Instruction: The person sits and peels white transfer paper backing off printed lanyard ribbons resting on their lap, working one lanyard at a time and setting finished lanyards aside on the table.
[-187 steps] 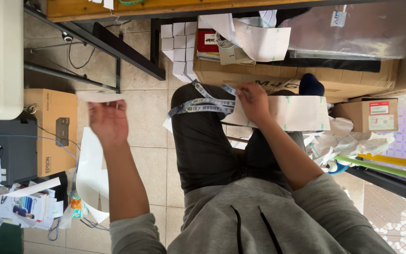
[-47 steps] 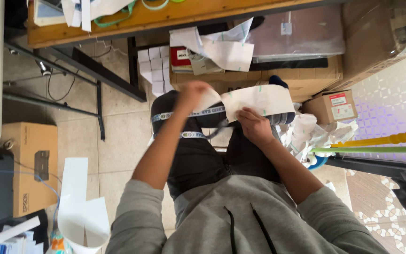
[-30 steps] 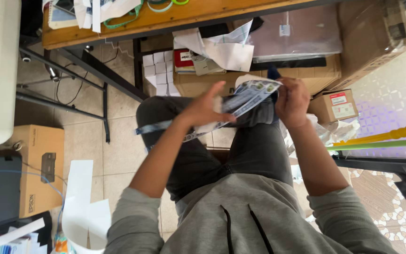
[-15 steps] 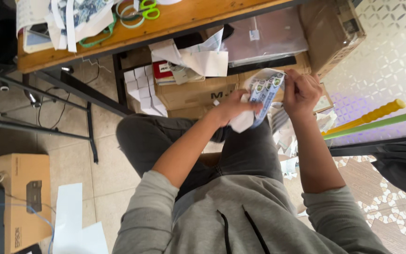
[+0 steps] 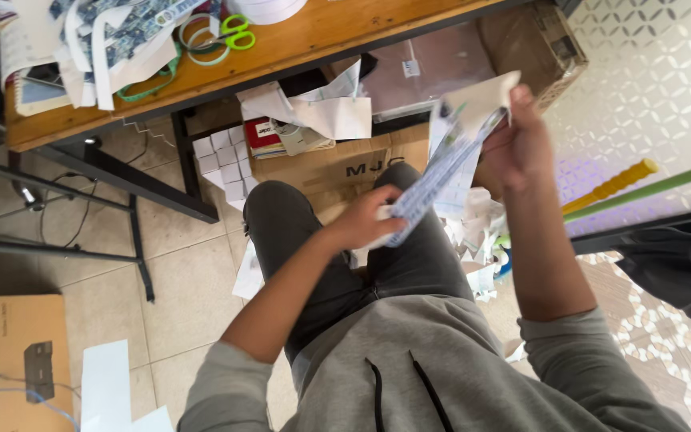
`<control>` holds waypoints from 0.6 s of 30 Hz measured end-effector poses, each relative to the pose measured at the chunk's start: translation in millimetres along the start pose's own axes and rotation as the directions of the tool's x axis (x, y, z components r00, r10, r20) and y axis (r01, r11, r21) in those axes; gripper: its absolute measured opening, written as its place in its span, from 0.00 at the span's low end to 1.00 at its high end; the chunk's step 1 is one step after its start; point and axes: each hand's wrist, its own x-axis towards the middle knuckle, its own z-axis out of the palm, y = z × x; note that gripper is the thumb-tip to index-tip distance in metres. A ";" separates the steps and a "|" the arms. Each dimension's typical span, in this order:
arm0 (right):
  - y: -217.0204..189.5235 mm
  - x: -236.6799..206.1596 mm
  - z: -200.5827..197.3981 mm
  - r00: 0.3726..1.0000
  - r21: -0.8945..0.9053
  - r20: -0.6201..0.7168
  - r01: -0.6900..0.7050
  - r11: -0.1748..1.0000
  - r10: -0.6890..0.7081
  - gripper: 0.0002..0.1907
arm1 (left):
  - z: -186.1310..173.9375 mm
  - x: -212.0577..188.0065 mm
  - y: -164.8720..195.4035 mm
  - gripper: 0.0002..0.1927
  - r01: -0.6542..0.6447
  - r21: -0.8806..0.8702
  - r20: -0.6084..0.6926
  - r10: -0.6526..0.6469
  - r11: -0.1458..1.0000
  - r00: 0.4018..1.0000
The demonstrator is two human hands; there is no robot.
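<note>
Since the earlier frame, both hands have lifted the printed paper strip [image 5: 441,172] off the lap. Right hand [image 5: 521,144] pinches its upper end, left hand [image 5: 365,224] clamps the lower, stretching it taut below the bench [image 5: 321,36].

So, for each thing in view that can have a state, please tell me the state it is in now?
Left hand: closed on the lower end of the printed paper strip.
Right hand: closed on its upper end.
Long printed paper strip: held taut in the air, tilted.
Green-handled scissors: lying on the wooden desk.
Brown cardboard box under the desk: closed.
</note>
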 end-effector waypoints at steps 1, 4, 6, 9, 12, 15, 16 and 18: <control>-13.2 4.0 1.5 0.999 0.065 -0.004 0.048 0.997 -0.048 0.08 | -13.2 -12.0 2.6 0.19 0.039 -0.007 0.010 -0.039 0.999 0.999; -30.0 3.4 5.3 0.991 -0.096 0.084 0.108 0.990 -0.100 0.23 | -48.2 -49.4 15.3 0.14 0.052 -0.018 0.014 -0.051 0.999 0.999; -13.8 -1.8 2.6 0.986 -0.080 0.147 -0.064 0.995 0.076 0.37 | -55.7 -63.3 27.1 0.16 0.167 -0.101 0.060 -0.162 0.981 0.985; 62.1 -13.3 -13.5 0.843 -0.088 0.062 -0.529 0.844 0.534 0.51 | -68.6 -79.4 45.7 0.17 0.183 0.071 0.217 -0.194 0.981 0.957; 118.8 -9.2 -37.0 0.832 0.022 -0.039 -0.554 0.833 0.554 0.23 | -77.5 -83.9 57.1 0.17 0.111 0.230 0.312 -0.181 0.967 0.933; 167.4 -4.3 -48.6 0.821 0.128 0.012 -0.567 0.814 0.570 0.17 | -72.3 -73.7 51.5 0.13 0.144 0.270 -0.006 -0.147 0.952 0.989; 185.5 -7.7 -49.3 0.816 0.167 0.047 -0.575 0.801 0.576 0.16 | -61.3 -67.4 46.4 0.13 0.176 0.262 -0.165 -0.136 0.949 0.977; 222.5 -24.3 -46.9 0.839 0.104 0.030 -0.543 0.833 0.543 0.16 | -29.5 -42.0 31.6 0.18 0.081 -0.130 -0.280 -0.115 0.988 0.953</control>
